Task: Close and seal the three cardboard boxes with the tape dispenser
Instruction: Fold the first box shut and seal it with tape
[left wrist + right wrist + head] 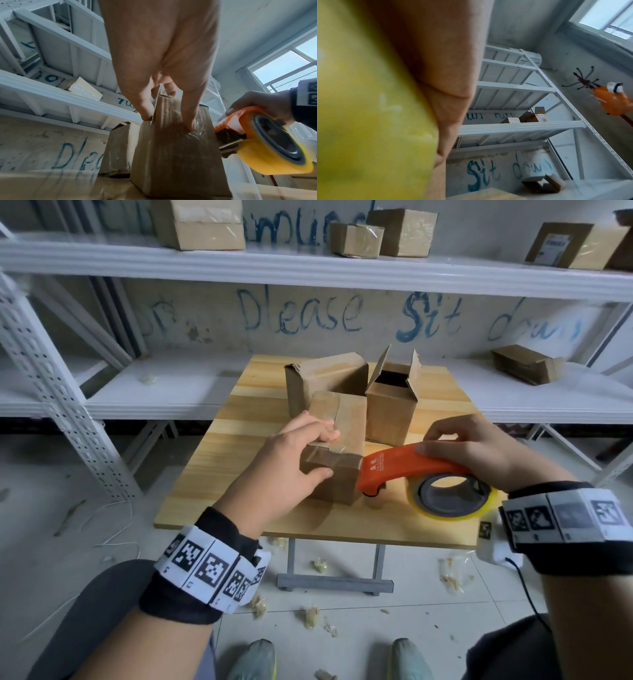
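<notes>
Left hand (291, 463) grips the near box (346, 440) on the wooden table (212, 474), fingers on the closed top, thumb on the front face. Clear tape runs along the top seam and down the front. Right hand (479, 450) wraps the handle of the orange tape dispenser (411, 467); its nose touches the box's front right edge, yellow roll hanging at the table's near edge. 2 more boxes stand just behind: left box (325, 378) with flaps loose, right box (394, 405) with flaps up, open
</notes>
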A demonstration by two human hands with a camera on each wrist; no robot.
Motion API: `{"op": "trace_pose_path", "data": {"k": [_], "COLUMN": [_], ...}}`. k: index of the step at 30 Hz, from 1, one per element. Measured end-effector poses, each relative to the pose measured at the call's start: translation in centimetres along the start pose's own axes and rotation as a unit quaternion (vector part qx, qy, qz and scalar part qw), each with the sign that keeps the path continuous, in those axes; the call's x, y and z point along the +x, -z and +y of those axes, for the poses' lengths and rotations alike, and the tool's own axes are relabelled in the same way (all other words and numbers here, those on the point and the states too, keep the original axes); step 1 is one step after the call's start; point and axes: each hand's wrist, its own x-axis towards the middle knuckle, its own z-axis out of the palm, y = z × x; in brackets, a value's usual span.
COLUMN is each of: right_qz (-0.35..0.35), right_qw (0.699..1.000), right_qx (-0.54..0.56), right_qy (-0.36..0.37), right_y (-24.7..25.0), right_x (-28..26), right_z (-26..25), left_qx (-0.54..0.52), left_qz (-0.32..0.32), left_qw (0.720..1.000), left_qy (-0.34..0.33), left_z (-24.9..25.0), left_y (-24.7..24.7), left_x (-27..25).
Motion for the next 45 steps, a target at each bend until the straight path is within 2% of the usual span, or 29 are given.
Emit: {"op": "trace_pose_path", "data": {"k": [4,8,13,16,18,23,28,31,39,42,45], "right_qz": [0.03,0.005,-0.016,-0.014,-0.02,-0.001,0.02,0.025,0.006,-0.018,-0.012], "right_qw": [0.999,0.999,0.998,0.996,0.997,0.996,0.993,0.993,0.991,0.99,0.991], "right_qx": [-0.002,-0.007,0.001,-0.002,-0.017,-0.091,-0.116,-0.116,-0.062,-0.077,-0.083], "right_qy": [0.023,0.036,-0.067,-0.086,-0.078,0.007,0.021,0.0,-0.122,-0.119,-0.107], "right_y": [0.0,0.1,0.1,-0.2,-0.3,-0.5,-0.7,-0.9,-1.2,-1.5,-1.4], "right_x": [0.0,-0.2,0.5,0.6,0.3,0.0,-0.4,-0.7,-0.1,-0.2,-0.2], "right_z": [-0.7,-2.0,-2.8,-2.8,-2.8,-3.3,-3.8,-4.4,-4.8,-4.6,-4.5], "left_qx": [0.0,0.003,-0.002,-0.014,-0.017,-0.007,-0.004,-0.004,-0.013,-0.02,-0.024], "left_qz": [0.005,0.0,0.0,-0.01,-0.014,-0.018,-0.02,-0.024,-0.038,-0.039,-0.039], "left_qw": [1.0,1.0,1.0,1.0,1.0,1.0,1.0,1.0,0.999,0.999,0.999], "left_qy": [-0.02,-0.028,-0.012,-0.003,-0.004,-0.005,-0.007,-0.006,0.005,0.003,0.002], "left_z": [-0.2,0.0,0.4,0.4,0.3,0.3,0.2,0.1,0.0,-0.1,-0.1], "left_y": [-0.1,0.0,0.3,0.5,0.6,0.7,0.7,0.8,1.1,1.1,1.0], "left_x": [0.1,0.2,0.5,0.6,0.7,1.0,1.1,1.2,1.3,1.4,1.4]}}
